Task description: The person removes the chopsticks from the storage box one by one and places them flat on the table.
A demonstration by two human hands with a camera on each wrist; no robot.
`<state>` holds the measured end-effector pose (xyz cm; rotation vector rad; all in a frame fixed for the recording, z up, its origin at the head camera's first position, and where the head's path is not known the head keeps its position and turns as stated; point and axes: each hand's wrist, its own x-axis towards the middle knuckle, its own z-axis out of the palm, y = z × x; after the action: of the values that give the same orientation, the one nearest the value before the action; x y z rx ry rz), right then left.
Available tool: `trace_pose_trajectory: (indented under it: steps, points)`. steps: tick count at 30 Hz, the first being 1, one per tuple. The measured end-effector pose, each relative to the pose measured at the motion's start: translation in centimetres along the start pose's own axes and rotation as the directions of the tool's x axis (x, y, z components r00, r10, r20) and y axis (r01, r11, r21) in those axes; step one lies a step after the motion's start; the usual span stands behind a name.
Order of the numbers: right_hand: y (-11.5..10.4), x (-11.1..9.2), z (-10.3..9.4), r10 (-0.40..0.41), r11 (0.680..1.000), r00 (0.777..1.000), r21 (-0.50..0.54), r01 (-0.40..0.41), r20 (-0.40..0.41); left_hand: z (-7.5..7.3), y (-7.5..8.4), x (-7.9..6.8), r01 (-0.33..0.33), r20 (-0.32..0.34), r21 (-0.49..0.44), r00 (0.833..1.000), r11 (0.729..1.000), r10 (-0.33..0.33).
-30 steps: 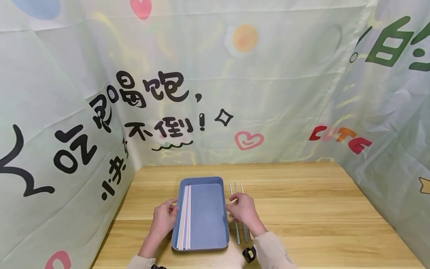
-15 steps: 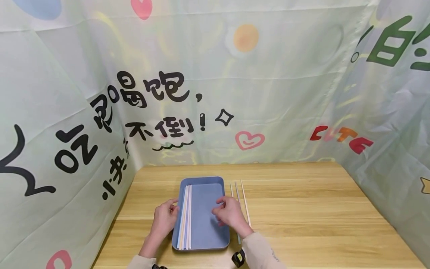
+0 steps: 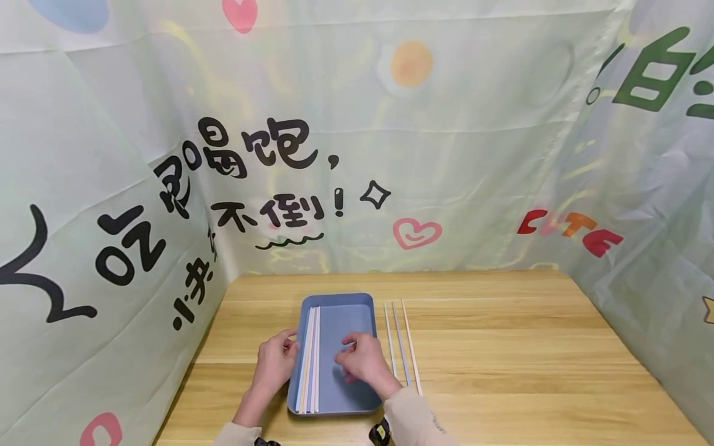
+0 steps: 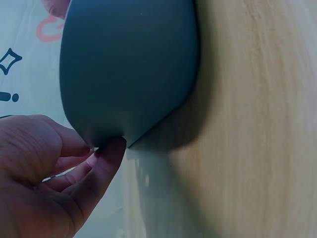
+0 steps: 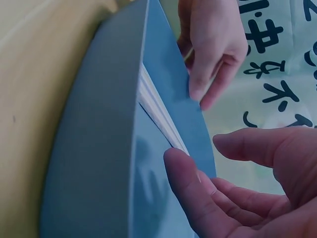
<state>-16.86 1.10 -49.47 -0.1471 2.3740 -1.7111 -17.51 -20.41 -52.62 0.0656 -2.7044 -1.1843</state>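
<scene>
A blue rectangular tray (image 3: 348, 316) lies on the table with several pale chopsticks (image 3: 310, 365) side by side along its left wall. My left hand (image 3: 276, 356) pinches the tray's left rim; in the left wrist view, the thumb of that hand (image 4: 54, 173) presses the outside of the wall. Over the middle of the tray hovers my right hand (image 3: 365, 358). Seen from the right wrist, the right hand (image 5: 247, 191) has thumb and forefinger spread apart with nothing between them, just right of the chopsticks (image 5: 161, 114).
Three more chopsticks (image 3: 399, 334) lie spaced apart on the wooden table (image 3: 502, 347), to the right of the tray; the right forearm covers their near ends. Printed cloth (image 3: 474, 155) walls in the table at the back and on both sides.
My right hand has moved left, from beside the table chopsticks across the right rim to above the tray. The left hand has kept its grip on the rim.
</scene>
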Motion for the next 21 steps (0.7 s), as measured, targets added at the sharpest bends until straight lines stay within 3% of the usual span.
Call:
trace_pose_trajectory:
  steps: [8,21]
  points:
    - [0.0,0.1,1.6,0.039,0.997,0.999,0.067,-0.041,0.037,0.1,-0.2,0.1,0.014,0.004,-0.003,1.000,1.000,-0.014]
    - [0.6,0.2,3.7,0.043,0.999,0.998,0.025,-0.044,0.037,0.2,-0.4,0.2,-0.016,-0.007,0.004,1.000,1.000,0.016]
